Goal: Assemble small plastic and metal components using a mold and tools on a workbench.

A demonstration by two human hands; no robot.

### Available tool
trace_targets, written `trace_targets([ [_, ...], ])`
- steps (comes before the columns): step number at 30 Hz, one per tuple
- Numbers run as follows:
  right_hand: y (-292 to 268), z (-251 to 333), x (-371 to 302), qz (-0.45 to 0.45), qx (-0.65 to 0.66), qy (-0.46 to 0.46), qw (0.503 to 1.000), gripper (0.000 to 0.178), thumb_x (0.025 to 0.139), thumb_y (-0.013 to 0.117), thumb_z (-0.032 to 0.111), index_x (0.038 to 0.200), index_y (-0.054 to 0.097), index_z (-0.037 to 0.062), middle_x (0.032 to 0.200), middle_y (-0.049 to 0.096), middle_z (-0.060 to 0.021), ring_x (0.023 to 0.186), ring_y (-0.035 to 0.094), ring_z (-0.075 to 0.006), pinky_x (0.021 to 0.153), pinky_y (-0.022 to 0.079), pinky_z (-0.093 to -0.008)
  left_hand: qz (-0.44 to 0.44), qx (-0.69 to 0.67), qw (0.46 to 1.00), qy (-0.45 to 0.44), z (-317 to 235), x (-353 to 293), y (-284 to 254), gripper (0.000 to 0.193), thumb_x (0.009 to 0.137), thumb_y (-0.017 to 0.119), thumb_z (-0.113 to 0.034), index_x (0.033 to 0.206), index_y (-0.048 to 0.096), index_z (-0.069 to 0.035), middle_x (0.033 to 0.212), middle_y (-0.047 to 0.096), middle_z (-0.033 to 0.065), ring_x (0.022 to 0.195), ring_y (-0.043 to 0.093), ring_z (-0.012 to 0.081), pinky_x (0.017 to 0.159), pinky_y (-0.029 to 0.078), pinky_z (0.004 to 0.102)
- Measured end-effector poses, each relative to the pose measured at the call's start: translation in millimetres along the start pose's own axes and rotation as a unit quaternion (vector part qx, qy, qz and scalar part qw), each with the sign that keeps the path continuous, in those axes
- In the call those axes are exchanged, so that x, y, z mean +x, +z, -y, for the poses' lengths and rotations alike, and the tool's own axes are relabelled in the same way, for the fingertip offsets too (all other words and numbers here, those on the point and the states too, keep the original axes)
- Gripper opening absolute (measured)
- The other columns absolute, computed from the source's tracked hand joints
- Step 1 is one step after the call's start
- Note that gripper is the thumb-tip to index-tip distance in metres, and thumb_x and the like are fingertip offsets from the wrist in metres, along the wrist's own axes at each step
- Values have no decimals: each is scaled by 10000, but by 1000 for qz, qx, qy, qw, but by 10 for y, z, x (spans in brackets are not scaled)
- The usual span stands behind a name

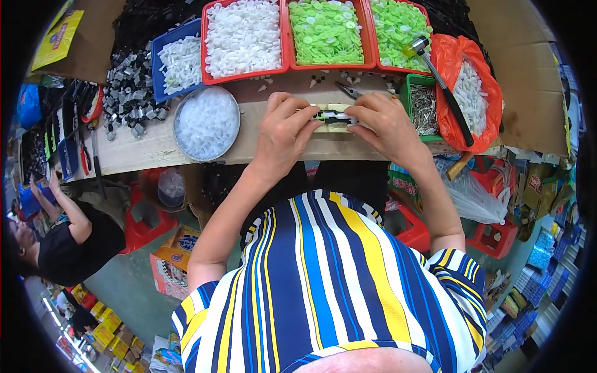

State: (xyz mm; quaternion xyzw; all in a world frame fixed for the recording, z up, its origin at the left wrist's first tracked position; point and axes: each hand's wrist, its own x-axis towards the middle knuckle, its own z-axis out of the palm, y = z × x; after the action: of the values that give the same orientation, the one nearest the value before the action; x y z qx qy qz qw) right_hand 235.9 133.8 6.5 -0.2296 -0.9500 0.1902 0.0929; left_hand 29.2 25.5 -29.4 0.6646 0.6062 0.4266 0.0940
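My left hand (283, 127) and my right hand (385, 127) meet over the near part of the table, fingertips closed from either side on a small assembly of black, white and green parts (336, 117). It rests in a cream-coloured block (336, 128) lying on the table. Thumbs press at the near side and the other fingers at the far side, hiding both ends of the assembly. Just beyond my right fingers lie pliers (348, 91), partly covered by that hand. Several small white and dark bits are scattered behind the block.
Beyond my hands stand a red tray (247, 77) of white pieces and red trays (333, 66) of green discs. A blue tray (156, 68) and a round bowl (239, 121) are left. A green tray (405, 96) of metal pins, a hammer (457, 112) and a red bag (444, 53) are right.
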Motion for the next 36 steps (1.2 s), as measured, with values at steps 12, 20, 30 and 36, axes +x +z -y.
trace_targets([
  [12, 236, -72, -50, -118, 164, 39, 979, 226, 779, 749, 109, 983, 684, 39, 975, 581, -115, 940, 589, -302, 792, 475, -407, 23, 83, 992, 87, -18, 92, 223, 192, 739, 752, -47, 924, 702, -40, 904, 642, 73, 928, 582, 285, 795, 485, 396],
  [20, 337, -92, -151, -165, 134, 59, 975, 190, 764, 766, 104, 939, 702, 66, 965, 594, -104, 937, 589, -288, 785, 470, -397, 14, 107, 987, 119, -29, 108, 242, 158, 745, 713, -83, 889, 654, -62, 899, 611, 50, 928, 575, 250, 742, 442, 379],
  [30, -340, -431, 387, -154, 105, 40, 982, 180, 840, 727, 144, 975, 700, 28, 936, 634, -148, 855, 650, -326, 748, 522, -396, 12, 107, 989, 106, -18, 38, 222, 185, 744, 745, -54, 916, 678, -44, 907, 636, 65, 904, 592, 262, 750, 472, 379],
  [36, -724, -1484, 1661, -143, -127, 136, 972, 279, 830, 742, 287, 923, 711, 25, 1000, 693, -171, 949, 671, -361, 790, 525, -451, 22, 110, 989, 94, -42, 82, 212, 173, 764, 743, -43, 923, 676, -34, 913, 639, 74, 903, 593, 272, 768, 475, 389],
])
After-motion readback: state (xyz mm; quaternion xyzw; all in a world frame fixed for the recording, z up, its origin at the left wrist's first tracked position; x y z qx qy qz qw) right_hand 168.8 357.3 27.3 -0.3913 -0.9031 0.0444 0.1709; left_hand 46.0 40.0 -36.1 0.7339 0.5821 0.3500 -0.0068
